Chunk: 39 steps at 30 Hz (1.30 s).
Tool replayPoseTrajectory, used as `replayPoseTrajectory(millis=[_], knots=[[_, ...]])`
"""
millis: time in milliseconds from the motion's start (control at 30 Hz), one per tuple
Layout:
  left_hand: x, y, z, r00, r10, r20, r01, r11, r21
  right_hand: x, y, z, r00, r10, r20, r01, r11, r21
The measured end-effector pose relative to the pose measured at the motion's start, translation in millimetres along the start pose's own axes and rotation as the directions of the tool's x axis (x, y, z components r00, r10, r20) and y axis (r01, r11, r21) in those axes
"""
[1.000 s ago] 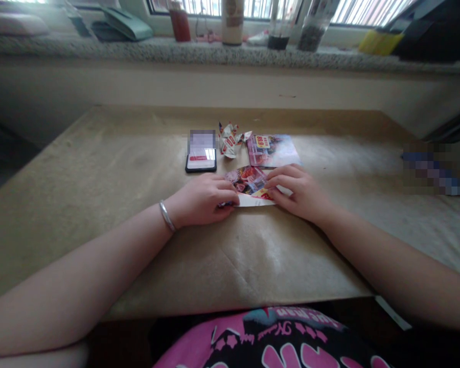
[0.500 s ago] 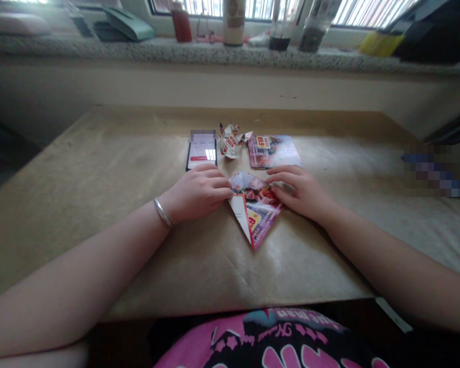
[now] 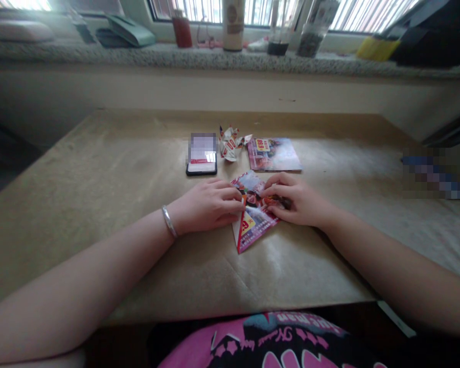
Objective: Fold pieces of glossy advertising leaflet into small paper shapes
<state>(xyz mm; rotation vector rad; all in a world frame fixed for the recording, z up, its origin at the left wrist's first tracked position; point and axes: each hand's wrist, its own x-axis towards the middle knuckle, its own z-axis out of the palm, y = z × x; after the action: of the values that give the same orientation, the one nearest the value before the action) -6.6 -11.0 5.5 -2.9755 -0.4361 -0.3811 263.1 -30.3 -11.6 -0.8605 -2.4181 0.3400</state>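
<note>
A colourful printed leaflet (image 3: 255, 225), folded to a pointed shape, lies on the table with its tip toward me. A narrow white flap with a red edge runs along its left side. My left hand (image 3: 218, 203), with a silver bangle at the wrist, holds the leaflet's left side, its bent fingers pressing on the flap; its thumb is hidden. My right hand (image 3: 297, 199) grips the right corner with bent fingers on the print and the thumb nearer me. Part of that corner is hidden under the fingers.
Beyond my hands lie a phone (image 3: 202, 166), a crumpled folded-paper piece (image 3: 230, 145) and a stack of similar leaflets (image 3: 283, 156). A blurred blue strip (image 3: 433, 174) is at the far right. Bottles and other items stand on the stone windowsill (image 3: 199, 59) behind the table (image 3: 111, 168).
The leaflet has turned, its near tip swinging left. My left hand has moved right over the white flap, and my right hand has come slightly nearer me, further onto the print.
</note>
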Motion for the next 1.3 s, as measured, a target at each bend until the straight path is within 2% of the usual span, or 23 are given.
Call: replayPoseTrajectory(millis=[200,467,600,767,900,1000,1067,1167,1300], knots=[[3,7,4.2,0.996,-0.088,-0.033,0.089,0.996,0.018,0,-5,1,0.998,0.001,0.063,0.007,0.993,-0.119],[4,19,-2.7,0.954,-0.266,0.141,0.271,0.963,-0.016,0,-3,0,0.987,0.131,0.09,-0.099,0.949,-0.298],[5,22,-3.1,0.946,-0.255,0.202,0.272,0.96,-0.061,0,-2,-1,0.985,0.159,0.062,-0.136,0.95,-0.283],[3,16,3.1,0.946,-0.27,0.181,0.291,0.951,-0.102,3,-5,-3,0.967,0.252,-0.031,-0.253,0.946,-0.203],[1,9,9.2,0.953,-0.27,0.135,0.292,0.94,-0.177,3,-3,2,0.914,0.405,-0.013,-0.403,0.912,0.074],[0,5,10.7,0.966,-0.258,0.022,0.258,0.951,-0.17,1,2,7,0.863,0.502,-0.059,-0.479,0.85,0.22],[0,5,9.4,0.972,-0.232,-0.029,0.225,0.964,-0.14,1,5,9,0.827,0.541,-0.154,-0.499,0.831,0.245],[1,7,6.7,0.981,-0.192,-0.01,0.189,0.975,-0.114,0,8,9,0.766,0.585,-0.265,-0.528,0.809,0.26],[2,10,6.4,0.98,-0.196,0.027,0.197,0.978,-0.073,0,7,7,0.737,0.621,-0.268,-0.588,0.784,0.2]])
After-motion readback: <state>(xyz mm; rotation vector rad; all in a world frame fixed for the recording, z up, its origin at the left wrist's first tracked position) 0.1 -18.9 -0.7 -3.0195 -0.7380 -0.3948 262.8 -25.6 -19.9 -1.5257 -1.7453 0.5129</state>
